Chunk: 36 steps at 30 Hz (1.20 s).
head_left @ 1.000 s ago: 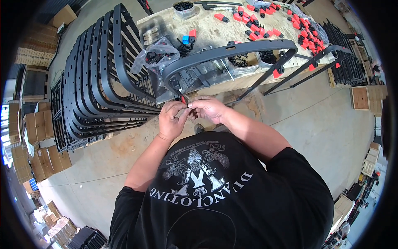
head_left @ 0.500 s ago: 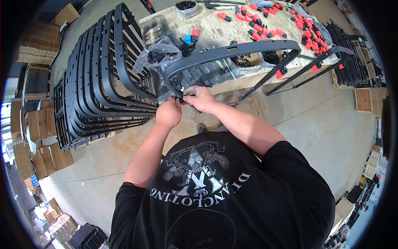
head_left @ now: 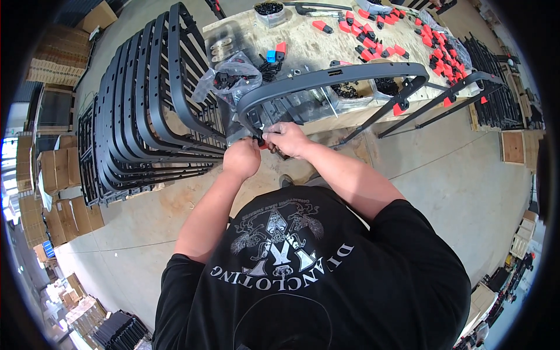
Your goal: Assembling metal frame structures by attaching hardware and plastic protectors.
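Observation:
A curved black metal frame (head_left: 326,74) lies across the near edge of the workbench (head_left: 294,41). At its lower left end my two hands meet. My left hand (head_left: 242,157) is closed around a small red and black fitting (head_left: 263,144), most of it hidden by the fingers. Right beside it, my right hand (head_left: 287,140) pinches at the same spot, its thumb and fingertips bent over the end of the frame. What lies between those fingertips is too small to name.
Several similar black frames (head_left: 157,99) stand stacked at the left. On the bench lie many red and black fittings (head_left: 367,38), a plastic bag of dark parts (head_left: 233,79), a blue piece (head_left: 271,56) and boxes of small black hardware (head_left: 353,87). Another frame (head_left: 449,93) leans at the right.
The whole view has shifted a little, so bench and frames sit slightly further right. Both hands stay at the frame's end, with the right fingers slightly rearranged.

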Available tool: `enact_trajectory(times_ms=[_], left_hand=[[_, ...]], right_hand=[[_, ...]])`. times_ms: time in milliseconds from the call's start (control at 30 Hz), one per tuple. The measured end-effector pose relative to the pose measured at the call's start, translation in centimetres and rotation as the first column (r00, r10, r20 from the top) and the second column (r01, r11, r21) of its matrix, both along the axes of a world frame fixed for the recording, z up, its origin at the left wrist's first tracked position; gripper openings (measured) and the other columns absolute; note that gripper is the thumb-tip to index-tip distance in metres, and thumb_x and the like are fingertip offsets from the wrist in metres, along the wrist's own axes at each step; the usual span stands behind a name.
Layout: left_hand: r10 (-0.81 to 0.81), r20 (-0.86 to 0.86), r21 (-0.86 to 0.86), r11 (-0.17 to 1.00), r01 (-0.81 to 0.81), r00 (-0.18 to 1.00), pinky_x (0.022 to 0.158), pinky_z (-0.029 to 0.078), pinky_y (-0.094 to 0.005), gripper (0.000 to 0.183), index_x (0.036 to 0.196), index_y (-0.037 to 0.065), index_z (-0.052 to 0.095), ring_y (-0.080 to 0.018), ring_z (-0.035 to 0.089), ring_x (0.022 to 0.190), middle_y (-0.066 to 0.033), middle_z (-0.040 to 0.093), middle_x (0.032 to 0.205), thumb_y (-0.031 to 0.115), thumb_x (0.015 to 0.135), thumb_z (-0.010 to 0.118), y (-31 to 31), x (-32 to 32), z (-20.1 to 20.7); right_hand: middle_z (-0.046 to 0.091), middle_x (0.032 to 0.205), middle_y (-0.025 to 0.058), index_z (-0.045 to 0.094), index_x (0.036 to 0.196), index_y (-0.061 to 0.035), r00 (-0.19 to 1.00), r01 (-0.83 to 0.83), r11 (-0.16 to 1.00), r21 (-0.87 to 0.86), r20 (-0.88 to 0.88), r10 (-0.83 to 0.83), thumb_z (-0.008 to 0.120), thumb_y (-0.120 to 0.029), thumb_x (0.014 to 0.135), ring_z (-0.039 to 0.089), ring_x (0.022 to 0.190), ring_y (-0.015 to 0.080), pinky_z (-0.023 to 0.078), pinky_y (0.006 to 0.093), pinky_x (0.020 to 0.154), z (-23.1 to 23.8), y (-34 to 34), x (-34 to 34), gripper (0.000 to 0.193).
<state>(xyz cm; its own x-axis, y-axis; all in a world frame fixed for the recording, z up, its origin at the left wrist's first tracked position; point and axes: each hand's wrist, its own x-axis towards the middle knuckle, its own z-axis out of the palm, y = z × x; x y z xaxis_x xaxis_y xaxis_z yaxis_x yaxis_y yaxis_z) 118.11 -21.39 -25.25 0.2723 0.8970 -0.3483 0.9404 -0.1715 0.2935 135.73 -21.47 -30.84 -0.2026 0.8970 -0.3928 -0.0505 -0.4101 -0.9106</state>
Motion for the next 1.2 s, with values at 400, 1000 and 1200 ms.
enact_trajectory(times_ms=[400,1000,1200], left_hand=[[0.006,0.021,-0.026,1.0,-0.005,1.0,0.085,0.053,-0.0532,0.038,0.096,-0.001,0.067,-0.0452,0.067,0.092,-0.0267,0.07,0.096,0.029,0.103,0.043,0.0,-0.2,0.1],[-0.005,0.047,-0.017,1.0,0.006,0.999,0.086,0.052,-0.0532,0.038,0.096,0.0,0.067,-0.0455,0.066,0.095,-0.0264,0.07,0.097,0.029,0.103,0.043,0.3,-0.2,-0.5],[-0.027,-0.007,-0.017,0.999,0.027,1.0,0.086,0.053,-0.0517,0.042,0.098,0.001,0.068,-0.0431,0.068,0.095,-0.0251,0.071,0.099,0.031,0.104,0.04,0.3,-0.1,-0.1]], right_hand=[[0.056,0.069,0.0053,0.062,0.089,-0.0001,0.979,0.006,0.968,-0.253,0.198,0.045,0.055,-0.032,0.104,0.051,0.053,0.0163,0.042,0.0346,0.049,0.4,0.3,-1.6,0.036],[0.069,0.083,0.0156,0.069,0.095,0.0019,0.915,0.051,0.996,0.068,0.396,-0.073,0.054,-0.033,0.099,0.065,0.082,0.027,0.05,0.0413,0.077,-1.4,0.2,-2.0,0.038],[0.069,0.108,0.0312,0.07,0.106,0.0066,0.917,-0.026,1.0,0.009,0.399,0.021,0.051,-0.04,0.097,0.065,0.107,0.0452,0.049,0.0481,0.095,-0.7,0.2,-2.0,0.051]])
